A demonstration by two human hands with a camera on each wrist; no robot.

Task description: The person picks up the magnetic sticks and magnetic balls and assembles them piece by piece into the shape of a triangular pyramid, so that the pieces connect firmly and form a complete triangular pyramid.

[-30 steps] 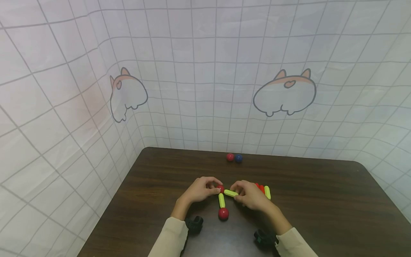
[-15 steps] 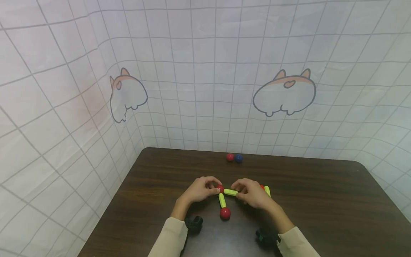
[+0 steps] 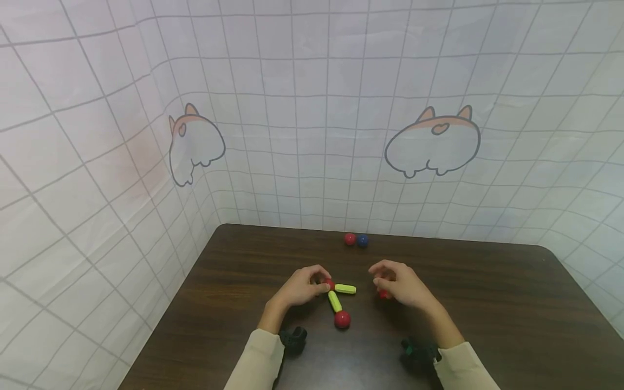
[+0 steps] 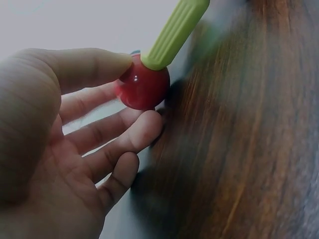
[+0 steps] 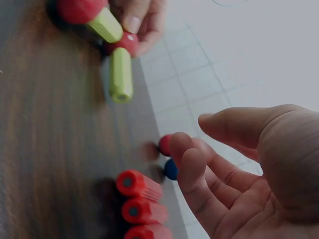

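My left hand (image 3: 299, 287) pinches a red ball (image 4: 144, 84) between thumb and fingers. Two yellow-green ridged sticks meet this ball: one stick (image 3: 345, 289) points right, its far end free. The other stick (image 3: 335, 301) slants toward me and ends at a larger red ball (image 3: 343, 319). To the right, my right hand (image 3: 402, 284) has its fingers loosely bent and holds nothing; in the right wrist view, thumb and fingertips stand apart. Close by it, several red sticks (image 5: 144, 211) with grey discs in their ends lie in a row, mostly covered by the hand in the head view.
Near the back edge of the dark wooden table (image 3: 487, 303), a red ball (image 3: 350, 239) and a blue ball (image 3: 363, 240) sit side by side. A white gridded cloth (image 3: 312, 135) hangs behind and at the left.
My right hand has let go of the right-pointing yellow-green stick and moved right, over the red sticks. The left hand, still holding its ball, has shifted slightly left with the joined sticks.
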